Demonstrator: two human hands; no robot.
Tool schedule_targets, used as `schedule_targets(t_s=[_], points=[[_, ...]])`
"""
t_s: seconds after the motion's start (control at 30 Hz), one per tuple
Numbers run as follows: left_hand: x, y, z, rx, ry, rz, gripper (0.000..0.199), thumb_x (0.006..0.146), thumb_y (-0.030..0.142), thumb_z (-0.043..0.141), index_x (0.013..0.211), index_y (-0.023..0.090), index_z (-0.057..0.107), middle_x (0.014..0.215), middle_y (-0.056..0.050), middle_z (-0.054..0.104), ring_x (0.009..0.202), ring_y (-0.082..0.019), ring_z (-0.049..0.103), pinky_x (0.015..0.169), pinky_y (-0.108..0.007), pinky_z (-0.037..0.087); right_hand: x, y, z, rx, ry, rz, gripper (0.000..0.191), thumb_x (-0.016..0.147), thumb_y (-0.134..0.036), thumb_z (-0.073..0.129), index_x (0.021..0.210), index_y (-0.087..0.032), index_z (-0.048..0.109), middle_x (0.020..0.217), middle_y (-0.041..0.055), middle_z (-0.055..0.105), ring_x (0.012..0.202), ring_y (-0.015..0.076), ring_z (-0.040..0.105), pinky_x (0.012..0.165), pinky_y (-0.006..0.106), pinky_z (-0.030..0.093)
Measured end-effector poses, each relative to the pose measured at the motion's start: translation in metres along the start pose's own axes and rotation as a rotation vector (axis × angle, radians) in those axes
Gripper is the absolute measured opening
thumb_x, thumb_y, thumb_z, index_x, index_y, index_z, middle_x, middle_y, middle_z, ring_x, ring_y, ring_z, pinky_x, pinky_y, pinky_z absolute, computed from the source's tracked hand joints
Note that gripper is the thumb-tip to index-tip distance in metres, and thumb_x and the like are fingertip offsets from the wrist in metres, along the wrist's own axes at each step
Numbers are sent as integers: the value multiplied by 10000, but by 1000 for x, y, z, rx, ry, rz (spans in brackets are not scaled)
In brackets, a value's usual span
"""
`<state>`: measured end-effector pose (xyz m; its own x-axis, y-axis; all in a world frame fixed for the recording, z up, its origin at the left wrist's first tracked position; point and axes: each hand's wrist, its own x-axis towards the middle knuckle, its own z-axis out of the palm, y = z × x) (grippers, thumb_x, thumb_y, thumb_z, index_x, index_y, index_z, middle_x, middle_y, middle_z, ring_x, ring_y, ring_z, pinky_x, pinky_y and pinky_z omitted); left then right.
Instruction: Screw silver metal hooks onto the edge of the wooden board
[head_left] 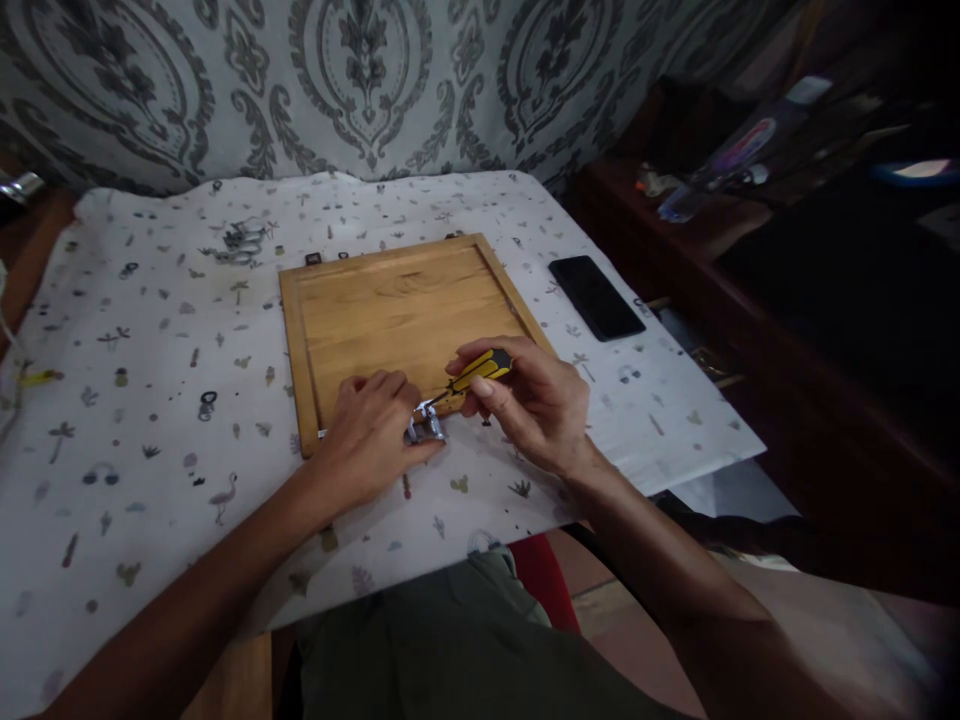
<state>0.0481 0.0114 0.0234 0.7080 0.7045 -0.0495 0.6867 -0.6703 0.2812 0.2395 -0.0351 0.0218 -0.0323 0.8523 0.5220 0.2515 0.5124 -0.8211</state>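
Note:
A framed wooden panel (405, 310), like a small cabinet door, lies flat on the table. At its near edge sits a shiny metal cabinet hinge (427, 425). My left hand (373, 425) is closed over the panel's edge and the hinge, with its fingers curled on the wood and the thumb along the near side. In my right hand (536, 400) is a screwdriver (484, 370) with a yellow and black handle, pinched between thumb and fingers. The screwdriver's shaft slants down left to the hinge; whether its tip sits in a screw, I cannot tell.
Several metal pieces (244, 240) lie at the back left of the patterned tablecloth (157, 370). A black phone (596, 297) rests right of the panel. Beyond the right edge, a dark wooden cabinet (675, 235) bears a clear plastic bottle (742, 145).

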Motion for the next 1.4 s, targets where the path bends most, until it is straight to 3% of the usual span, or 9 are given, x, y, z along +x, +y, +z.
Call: schedule_targets(t_s=[0.17,0.4,0.7,1.4], points=[[0,1,-1,-14,-9,-9,289,883,408,751,1015,162,676,1029,-93,697,1061,-331,654,931,-491,470,8,-4,-3,-41,-59,-13,150,961,-307,711,1049,-186,703,945,20,737,597,62,670,549,187,556],[0,0,0,-42,17,-17,242,863,391,749,938,184,647,1000,-83,690,1039,-330,648,921,-492,476,12,-1,-1,-84,-37,-42,289,901,-456,761,854,-198,638,735,-26,616,587,88,583,524,228,488],[-1,0,0,-20,29,-10,229,876,395,724,928,186,647,965,-79,686,998,-316,651,908,-486,483,14,-1,2,-180,1,-99,323,907,-457,756,806,-217,566,680,-47,581,563,93,550,530,246,446],[-1,0,0,-51,22,-12,262,878,399,737,1003,180,665,1011,-82,682,1038,-323,643,942,-493,461,15,-1,4,-109,19,-15,378,859,-485,798,807,-226,527,689,-63,529,524,80,507,489,244,438]])
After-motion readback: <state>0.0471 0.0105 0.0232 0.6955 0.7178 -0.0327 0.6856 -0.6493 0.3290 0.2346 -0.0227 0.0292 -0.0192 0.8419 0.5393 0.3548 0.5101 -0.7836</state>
